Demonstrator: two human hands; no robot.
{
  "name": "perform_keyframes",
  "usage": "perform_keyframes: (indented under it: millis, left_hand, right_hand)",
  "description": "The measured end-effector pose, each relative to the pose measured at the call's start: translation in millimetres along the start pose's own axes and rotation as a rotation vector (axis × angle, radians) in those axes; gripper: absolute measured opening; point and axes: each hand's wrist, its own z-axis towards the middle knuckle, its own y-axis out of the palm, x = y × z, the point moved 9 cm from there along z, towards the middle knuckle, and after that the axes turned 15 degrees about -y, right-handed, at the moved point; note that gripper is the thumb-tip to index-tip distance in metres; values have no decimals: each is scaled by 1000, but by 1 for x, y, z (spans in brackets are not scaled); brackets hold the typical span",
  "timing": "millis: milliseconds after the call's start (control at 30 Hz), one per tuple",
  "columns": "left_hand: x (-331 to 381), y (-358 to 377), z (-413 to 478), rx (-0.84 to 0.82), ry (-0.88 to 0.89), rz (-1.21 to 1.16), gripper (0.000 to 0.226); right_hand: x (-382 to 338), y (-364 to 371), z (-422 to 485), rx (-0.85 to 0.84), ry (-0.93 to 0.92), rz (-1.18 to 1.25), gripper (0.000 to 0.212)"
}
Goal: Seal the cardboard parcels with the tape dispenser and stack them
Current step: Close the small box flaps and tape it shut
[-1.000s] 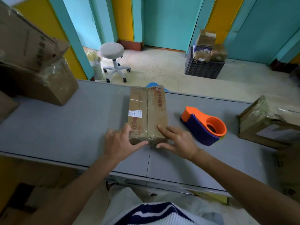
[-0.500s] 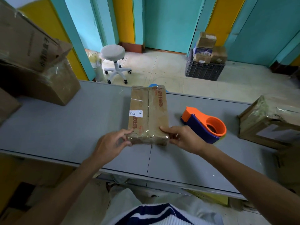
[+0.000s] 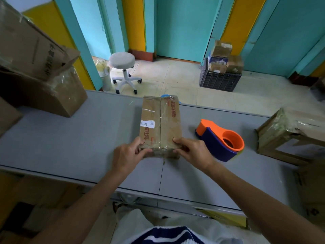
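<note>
A flat brown cardboard parcel (image 3: pixel 161 120) with clear tape along its top seam and a white label lies on the grey table (image 3: pixel 70 141). My left hand (image 3: pixel 126 155) grips its near left corner, thumb on top and fingers curled under. At the near right corner my right hand (image 3: pixel 193 152) grips the parcel the same way. The near end looks slightly raised off the table. An orange and blue tape dispenser (image 3: pixel 221 140) lies on its side just right of my right hand.
A stack of larger cardboard boxes (image 3: pixel 40 78) fills the table's far left. Another taped box (image 3: pixel 292 132) sits at the right edge. Beyond the table are a white stool (image 3: pixel 123 67) and a dark crate of parcels (image 3: pixel 219 78) on the floor.
Both hands went from pressing flat on the parcel's near end to gripping its near corners. The near end has lifted slightly.
</note>
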Motion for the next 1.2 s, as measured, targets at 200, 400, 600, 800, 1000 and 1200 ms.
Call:
perform_keyframes:
  millis: [200, 400, 600, 800, 1000, 1200]
  left_hand:
    - [4, -7, 12, -44, 187, 139, 36]
    - [-32, -40, 50, -77, -80, 362, 29]
    - [7, -21, 56, -105, -279, 264, 42]
    - [46, 45, 35, -182, -116, 502, 62]
    - [22, 44, 34, -215, -62, 507, 72]
    - [-35, -19, 53, -95, -40, 521, 74]
  right_hand:
    - [14, -19, -4, -190, 179, 176, 46]
    - [97, -77, -35, -294, 562, -429, 83]
    - [113, -52, -57, -472, 633, -372, 99]
    - [114, -35, -68, -496, 654, -318, 98]
    - [117, -35, -64, -542, 674, -203, 98]
    - [103, -54, -48, -513, 599, -8, 95]
